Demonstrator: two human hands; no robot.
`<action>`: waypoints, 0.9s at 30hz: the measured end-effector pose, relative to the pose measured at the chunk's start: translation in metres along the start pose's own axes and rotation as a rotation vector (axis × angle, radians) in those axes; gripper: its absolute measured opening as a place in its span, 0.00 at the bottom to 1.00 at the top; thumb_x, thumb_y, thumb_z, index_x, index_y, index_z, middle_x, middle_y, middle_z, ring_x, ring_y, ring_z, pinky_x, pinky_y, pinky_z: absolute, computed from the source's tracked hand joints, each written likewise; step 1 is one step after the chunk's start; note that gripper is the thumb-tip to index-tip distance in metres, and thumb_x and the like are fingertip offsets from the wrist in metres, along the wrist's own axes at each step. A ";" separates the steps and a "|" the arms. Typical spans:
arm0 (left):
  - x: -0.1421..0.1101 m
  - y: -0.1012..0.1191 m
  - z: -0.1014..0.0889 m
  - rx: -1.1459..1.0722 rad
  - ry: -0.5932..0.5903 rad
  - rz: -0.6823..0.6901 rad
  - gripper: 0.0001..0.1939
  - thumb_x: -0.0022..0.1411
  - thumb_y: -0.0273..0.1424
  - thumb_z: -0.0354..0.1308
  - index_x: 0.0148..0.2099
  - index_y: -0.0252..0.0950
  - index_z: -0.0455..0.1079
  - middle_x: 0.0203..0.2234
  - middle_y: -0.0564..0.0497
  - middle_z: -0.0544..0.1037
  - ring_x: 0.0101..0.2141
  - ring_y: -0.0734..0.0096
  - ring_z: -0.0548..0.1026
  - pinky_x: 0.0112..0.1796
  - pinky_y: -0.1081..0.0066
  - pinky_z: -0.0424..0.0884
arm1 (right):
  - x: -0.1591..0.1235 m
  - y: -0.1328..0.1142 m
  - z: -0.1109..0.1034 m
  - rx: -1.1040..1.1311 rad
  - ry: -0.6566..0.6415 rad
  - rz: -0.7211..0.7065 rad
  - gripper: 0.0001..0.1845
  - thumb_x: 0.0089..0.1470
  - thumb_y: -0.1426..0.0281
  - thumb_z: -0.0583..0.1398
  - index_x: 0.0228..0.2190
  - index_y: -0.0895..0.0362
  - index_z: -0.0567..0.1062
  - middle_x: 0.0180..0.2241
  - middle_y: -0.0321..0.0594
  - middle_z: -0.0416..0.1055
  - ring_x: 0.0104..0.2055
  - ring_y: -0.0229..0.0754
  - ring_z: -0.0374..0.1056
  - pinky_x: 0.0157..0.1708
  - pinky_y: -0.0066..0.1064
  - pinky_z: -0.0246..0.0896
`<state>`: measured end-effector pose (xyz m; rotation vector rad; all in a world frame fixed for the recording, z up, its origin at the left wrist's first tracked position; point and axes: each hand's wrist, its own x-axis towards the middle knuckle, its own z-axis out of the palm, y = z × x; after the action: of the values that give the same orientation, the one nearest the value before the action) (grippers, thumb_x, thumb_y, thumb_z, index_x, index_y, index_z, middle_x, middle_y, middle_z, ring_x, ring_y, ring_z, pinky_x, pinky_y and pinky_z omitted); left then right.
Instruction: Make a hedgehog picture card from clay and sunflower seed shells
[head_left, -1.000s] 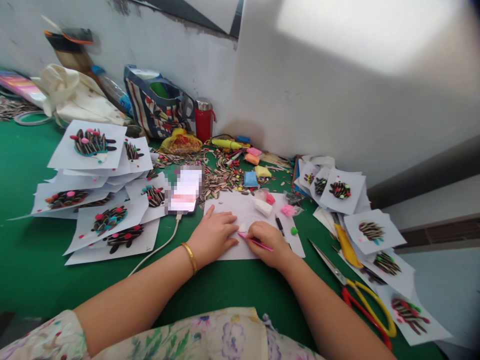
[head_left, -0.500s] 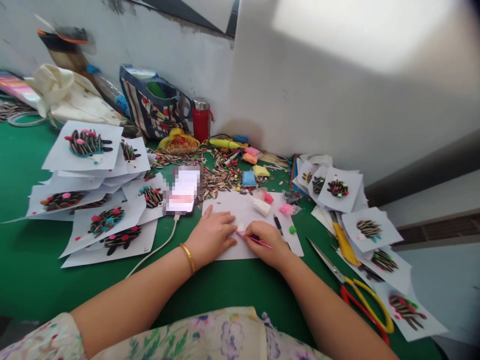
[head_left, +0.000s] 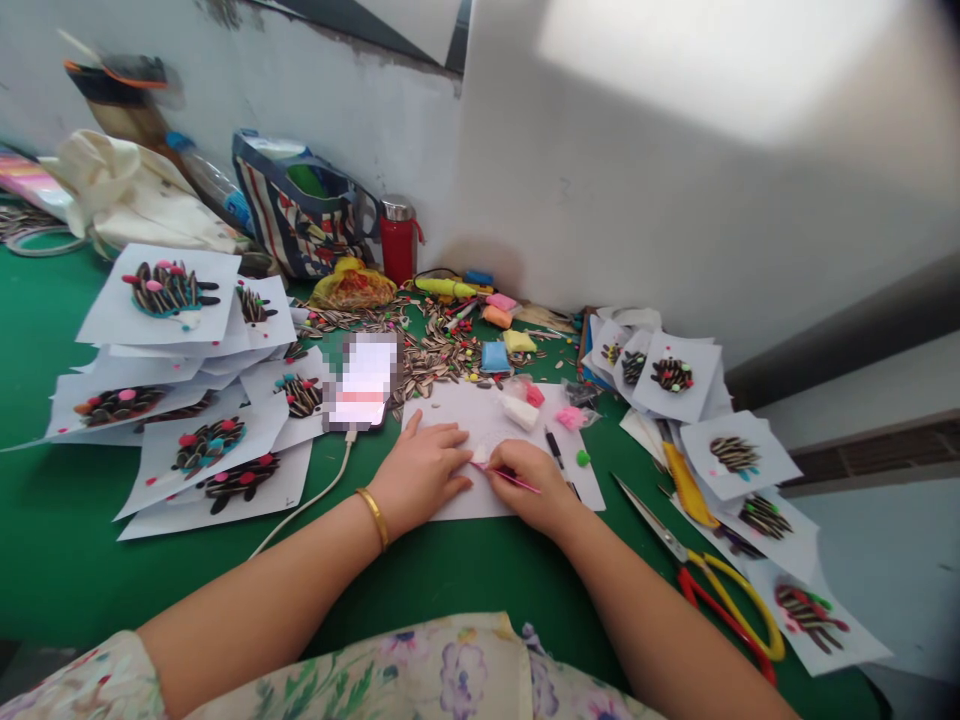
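My left hand (head_left: 421, 466) lies flat with its fingers spread on a white sheet of paper (head_left: 442, 403). Closed around a thin pink stick (head_left: 519, 483), my right hand (head_left: 541, 488) rests on the same sheet. The stick's tip points left, close to my left fingertips and beside a small white lump (head_left: 481, 453). Further up the paper are a white packet (head_left: 520, 411), a red lump (head_left: 534, 396) and pink clay (head_left: 571, 417). A black pen (head_left: 556, 450) and a green ball (head_left: 583, 458) lie right of my right hand.
Sunflower seeds (head_left: 431, 362) are scattered behind the paper. A phone (head_left: 363, 382) with a cable lies left. Seed-picture cards (head_left: 206, 450) pile up at the left, more cards (head_left: 731, 455) at the right. Scissors (head_left: 679, 550) lie by my right forearm. A red flask (head_left: 397, 245) stands behind.
The whole view has shifted slightly. Both hands keep almost the same places on the paper, and the pink stick stays in my right hand.
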<state>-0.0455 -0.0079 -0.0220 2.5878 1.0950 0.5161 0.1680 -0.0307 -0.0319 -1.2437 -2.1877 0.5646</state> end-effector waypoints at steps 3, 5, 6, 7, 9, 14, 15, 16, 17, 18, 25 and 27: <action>0.000 0.000 -0.001 0.000 -0.003 -0.002 0.13 0.57 0.33 0.62 0.46 0.43 0.75 0.52 0.46 0.74 0.56 0.54 0.68 0.61 0.42 0.43 | -0.001 0.000 -0.002 0.018 -0.027 -0.001 0.07 0.55 0.74 0.57 0.25 0.54 0.67 0.25 0.35 0.66 0.29 0.38 0.61 0.30 0.29 0.55; 0.000 0.001 -0.001 0.003 -0.010 -0.001 0.12 0.58 0.33 0.62 0.46 0.43 0.75 0.53 0.46 0.74 0.56 0.54 0.68 0.61 0.42 0.43 | -0.001 0.000 -0.004 0.022 -0.025 0.006 0.07 0.55 0.74 0.57 0.25 0.54 0.67 0.25 0.35 0.66 0.29 0.38 0.61 0.31 0.29 0.55; 0.000 0.001 -0.002 0.006 -0.012 -0.001 0.12 0.58 0.33 0.62 0.46 0.43 0.75 0.53 0.46 0.74 0.56 0.54 0.68 0.61 0.42 0.43 | -0.002 0.000 -0.004 0.022 -0.016 0.011 0.07 0.54 0.74 0.57 0.25 0.54 0.67 0.26 0.35 0.66 0.29 0.38 0.61 0.31 0.29 0.56; 0.000 0.001 -0.002 0.009 -0.015 -0.001 0.12 0.58 0.33 0.62 0.46 0.42 0.75 0.53 0.46 0.74 0.56 0.54 0.68 0.61 0.41 0.43 | -0.002 0.001 -0.004 0.024 -0.007 0.016 0.07 0.54 0.74 0.57 0.25 0.54 0.67 0.26 0.35 0.66 0.29 0.38 0.61 0.31 0.30 0.56; 0.000 0.001 -0.002 0.010 -0.016 -0.002 0.12 0.58 0.33 0.62 0.46 0.42 0.75 0.53 0.46 0.74 0.56 0.54 0.68 0.61 0.41 0.43 | -0.003 0.002 -0.004 0.042 -0.001 0.023 0.08 0.54 0.74 0.58 0.25 0.54 0.67 0.25 0.35 0.66 0.29 0.38 0.61 0.31 0.30 0.56; 0.000 0.001 -0.001 -0.001 -0.010 -0.006 0.12 0.58 0.33 0.62 0.46 0.43 0.75 0.52 0.47 0.74 0.56 0.54 0.68 0.61 0.42 0.43 | -0.003 0.005 -0.005 0.081 0.000 0.028 0.08 0.53 0.74 0.58 0.24 0.54 0.68 0.25 0.34 0.67 0.29 0.38 0.62 0.31 0.29 0.58; 0.000 0.001 -0.001 -0.002 -0.010 -0.007 0.12 0.58 0.33 0.62 0.46 0.43 0.75 0.52 0.47 0.74 0.56 0.54 0.68 0.61 0.41 0.43 | -0.003 0.006 -0.005 0.080 0.001 0.031 0.07 0.53 0.74 0.58 0.24 0.54 0.68 0.25 0.35 0.67 0.29 0.38 0.62 0.31 0.30 0.58; 0.000 0.000 -0.001 -0.002 -0.009 -0.007 0.13 0.58 0.33 0.62 0.46 0.43 0.75 0.52 0.46 0.74 0.56 0.54 0.68 0.61 0.41 0.43 | -0.003 0.006 -0.006 0.080 0.001 0.034 0.07 0.53 0.74 0.58 0.24 0.54 0.68 0.25 0.35 0.68 0.29 0.38 0.63 0.32 0.30 0.58; 0.000 0.000 -0.001 -0.002 -0.010 -0.008 0.13 0.58 0.33 0.62 0.47 0.43 0.75 0.53 0.46 0.74 0.56 0.54 0.68 0.61 0.40 0.42 | -0.003 0.006 -0.006 0.085 -0.002 0.037 0.07 0.54 0.74 0.58 0.25 0.54 0.68 0.26 0.35 0.68 0.29 0.38 0.63 0.32 0.30 0.58; 0.000 0.000 -0.001 -0.001 -0.008 -0.009 0.13 0.58 0.33 0.62 0.47 0.43 0.75 0.53 0.46 0.74 0.56 0.54 0.68 0.61 0.40 0.42 | -0.003 0.006 -0.007 0.092 -0.006 0.037 0.07 0.54 0.73 0.58 0.25 0.54 0.69 0.26 0.35 0.68 0.29 0.38 0.63 0.32 0.30 0.58; 0.000 0.002 -0.001 0.001 -0.016 -0.014 0.13 0.58 0.33 0.62 0.47 0.42 0.75 0.53 0.46 0.73 0.56 0.54 0.68 0.61 0.39 0.42 | -0.003 0.007 -0.009 0.102 -0.010 0.052 0.07 0.53 0.75 0.58 0.25 0.54 0.68 0.26 0.35 0.68 0.30 0.38 0.63 0.32 0.29 0.58; 0.000 0.002 -0.001 0.002 -0.018 -0.016 0.13 0.59 0.34 0.62 0.47 0.42 0.75 0.54 0.46 0.73 0.56 0.54 0.67 0.61 0.39 0.42 | -0.003 0.008 -0.010 0.111 -0.023 0.055 0.06 0.53 0.75 0.58 0.25 0.54 0.68 0.26 0.34 0.68 0.30 0.38 0.62 0.32 0.29 0.57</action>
<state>-0.0451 -0.0086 -0.0202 2.5777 1.1101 0.4871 0.1803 -0.0290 -0.0300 -1.2468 -2.1160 0.7153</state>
